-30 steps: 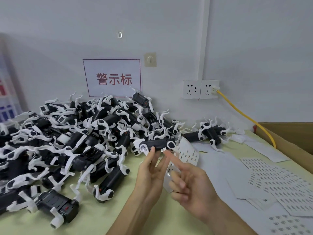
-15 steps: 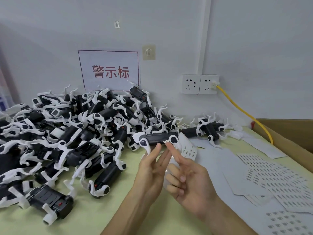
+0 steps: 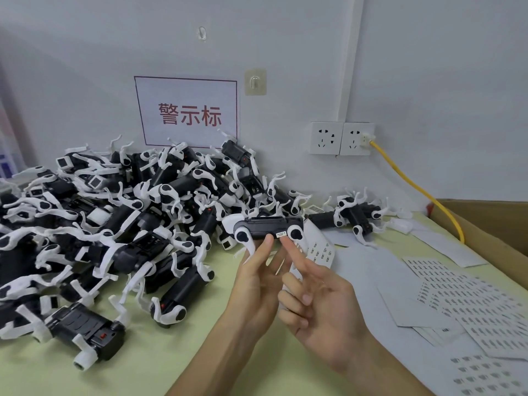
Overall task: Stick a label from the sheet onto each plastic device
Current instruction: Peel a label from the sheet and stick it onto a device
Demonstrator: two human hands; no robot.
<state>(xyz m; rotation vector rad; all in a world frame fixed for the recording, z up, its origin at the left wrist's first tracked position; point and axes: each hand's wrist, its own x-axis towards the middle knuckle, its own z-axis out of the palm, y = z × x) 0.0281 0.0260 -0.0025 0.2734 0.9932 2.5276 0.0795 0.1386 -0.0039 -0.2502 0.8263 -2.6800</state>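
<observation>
Now working at the pale green table (image 3: pixel 160 364), facing a large heap of black-and-white plastic devices (image 3: pixel 114 218) crowding its left side up to the back edge, with white label sheets (image 3: pixel 468 304) lying overlapped toward the right edge. Holding one device (image 3: pixel 267 228) level above the table's middle, just in front of the heap, pinching it from below in the left hand (image 3: pixel 257 284), fingers nearly straight and the thumb hidden behind. Pressing a small white label (image 3: pixel 281 233) onto the dark body near its right end with the right hand (image 3: pixel 323 307), index fingertip (image 3: pixel 285 242) touching just under it, the other fingers loosely curled and gripping nothing. Apparently finishing the sticking step on this one device, with the heap waiting. Next likely calling for rubbing the label flat, laying this device apart from the heap, then peeling a fresh label from a sheet.
</observation>
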